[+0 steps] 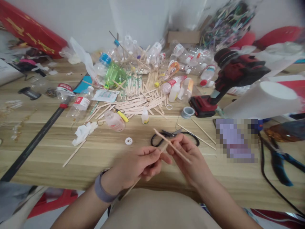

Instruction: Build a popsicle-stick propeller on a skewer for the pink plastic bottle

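Note:
My left hand [145,163] is closed on a thin wooden stick [132,188], whose lower end runs down toward my body. My right hand [190,157] pinches another flat wooden stick [162,136] between thumb and fingers. The two sticks cross in front of me near the fingertips; whether they touch I cannot tell. Just behind the hands, black-handled scissors [169,133] lie on the wooden table [111,171], partly hidden by my right hand. Beyond them stand a small white glue-like bottle [145,116] and, to its left, a round white disc [128,141].
Many loose wooden sticks [133,106] are piled mid-table, with plastic bottles [116,74] behind. A cordless drill [238,71] stands right, near a grey spool [187,112]. Pliers [281,163] lie far right. A dark pipe [35,143] stretches along the left.

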### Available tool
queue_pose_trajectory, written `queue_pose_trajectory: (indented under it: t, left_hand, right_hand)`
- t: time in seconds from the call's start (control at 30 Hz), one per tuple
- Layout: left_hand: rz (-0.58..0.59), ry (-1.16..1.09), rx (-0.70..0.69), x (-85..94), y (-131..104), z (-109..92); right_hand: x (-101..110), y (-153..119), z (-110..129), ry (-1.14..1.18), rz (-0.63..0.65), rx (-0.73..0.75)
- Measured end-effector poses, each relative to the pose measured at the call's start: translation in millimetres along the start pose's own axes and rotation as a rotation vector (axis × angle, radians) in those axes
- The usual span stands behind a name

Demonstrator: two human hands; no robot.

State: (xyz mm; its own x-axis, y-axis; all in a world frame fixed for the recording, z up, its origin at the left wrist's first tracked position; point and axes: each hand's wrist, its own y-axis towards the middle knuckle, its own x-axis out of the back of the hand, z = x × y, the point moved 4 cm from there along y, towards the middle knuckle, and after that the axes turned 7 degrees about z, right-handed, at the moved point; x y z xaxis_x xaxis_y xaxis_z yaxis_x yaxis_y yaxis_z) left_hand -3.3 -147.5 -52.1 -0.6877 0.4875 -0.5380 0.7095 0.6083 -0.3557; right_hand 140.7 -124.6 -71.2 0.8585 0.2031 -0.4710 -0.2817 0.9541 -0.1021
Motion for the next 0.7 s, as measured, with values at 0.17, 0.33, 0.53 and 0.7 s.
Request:
queue_pose_trajectory:
  t: [0.17, 0.33, 0.53, 0.7]
  left_hand:
    - [-0.055, -0.043, 0.077, -2.2, -2, 7]
    - [-0.087, -0.101, 0.053, -3.5, 4, 8]
    - [0.035, -0.029, -0.075, 7.2, 5, 9]
    - [-0.039, 0.158, -0.23, 14.1, 13, 5]
  right_hand:
    - [15, 15, 14, -0.027, -0.13, 0.11]
    - [17, 17, 12, -0.075, -0.158, 0.131]
    - [19, 1, 21, -0.088, -0.139, 0.148]
    - [11, -10, 15, -0.178, -0.088, 0.17]
